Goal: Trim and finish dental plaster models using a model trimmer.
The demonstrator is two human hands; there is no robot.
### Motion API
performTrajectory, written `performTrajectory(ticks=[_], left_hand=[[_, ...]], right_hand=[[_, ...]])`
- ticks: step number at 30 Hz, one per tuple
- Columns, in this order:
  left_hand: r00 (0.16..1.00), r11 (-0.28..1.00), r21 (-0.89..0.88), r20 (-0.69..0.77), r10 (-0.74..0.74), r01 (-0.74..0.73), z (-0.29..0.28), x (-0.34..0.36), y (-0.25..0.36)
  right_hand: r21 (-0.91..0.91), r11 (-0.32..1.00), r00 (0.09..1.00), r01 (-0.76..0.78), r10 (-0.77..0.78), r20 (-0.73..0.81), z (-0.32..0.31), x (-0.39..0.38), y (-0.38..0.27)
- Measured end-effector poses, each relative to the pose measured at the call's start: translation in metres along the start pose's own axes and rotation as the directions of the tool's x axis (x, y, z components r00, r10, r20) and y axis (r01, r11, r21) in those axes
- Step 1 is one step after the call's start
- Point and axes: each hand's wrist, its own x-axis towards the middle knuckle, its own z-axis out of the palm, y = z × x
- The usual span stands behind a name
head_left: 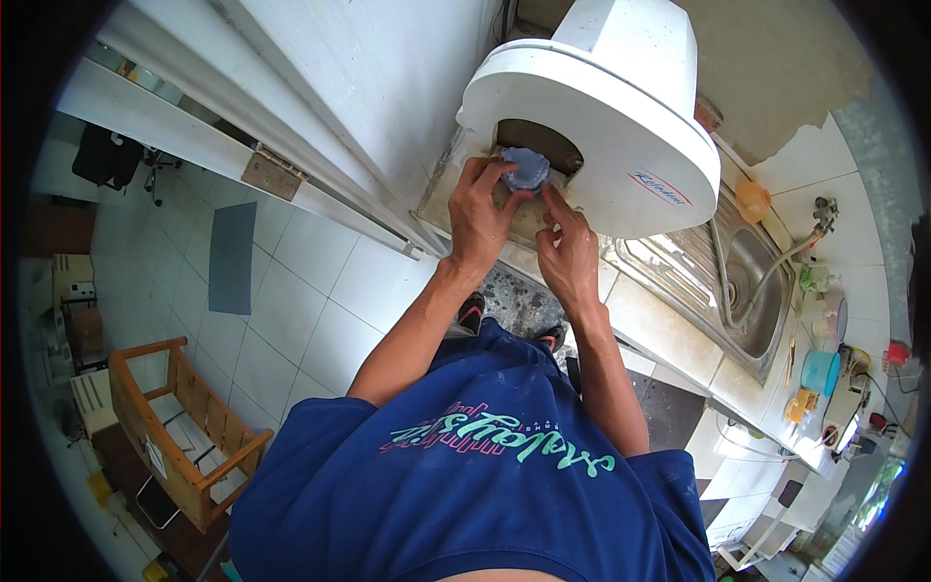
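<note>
Nearest the camera, a dark-blue cloth T-shirt with pink and pale-green print (456,509) fills the lower middle of the view, both bare forearms reaching forward past it. Ahead of them, a bluish, translucent, round piece with a scalloped edge (527,169) is held up just in front of the dark opening (558,147) of a white, rounded machine housing (592,131). The left hand (475,215) has its fingers closed on the left side of the piece, thumb below and index finger above. The right hand (570,250) has its fingers bent, the index fingertip at the piece's lower right edge; whether they grip it, I cannot tell. The housing stands on a pale tiled surface (662,308). To its right, a stainless-steel sink (722,308) is set into that surface, with a pale flexible hose (773,269) reaching into the basin. An orange, rounded object (752,201) sits behind the sink.
</note>
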Motion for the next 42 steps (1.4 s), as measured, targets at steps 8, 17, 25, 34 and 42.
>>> performTrajectory(ticks=[8, 17, 25, 34, 42], left_hand=[[1.000, 0.999, -0.028, 0.013, 0.024, -0.023, -0.003, 0.005, 0.000], [0.996, 0.999, -0.033, 0.075, 0.038, -0.036, -0.006, 0.007, -0.008], [0.988, 0.998, -0.036, 0.138, 0.064, -0.059, -0.010, 0.012, -0.010], [0.985, 0.996, -0.047, 0.151, 0.080, -0.074, -0.010, 0.014, -0.014], [0.991, 0.997, -0.009, 0.104, 0.080, -0.080, -0.006, 0.009, -0.010]], right_hand=[[-0.015, 1.000, 1.000, 0.017, -0.017, -0.003, 0.002, -0.001, 0.004], [-0.002, 1.000, 1.000, 0.023, -0.023, 0.006, 0.003, -0.004, 0.005], [0.013, 1.000, 1.000, 0.019, -0.019, 0.007, 0.002, -0.006, 0.003], [0.020, 0.998, 0.998, 0.064, -0.063, -0.024, 0.005, -0.008, 0.007], [0.024, 0.999, 1.000, 0.025, -0.024, -0.009, 0.003, -0.006, 0.003]])
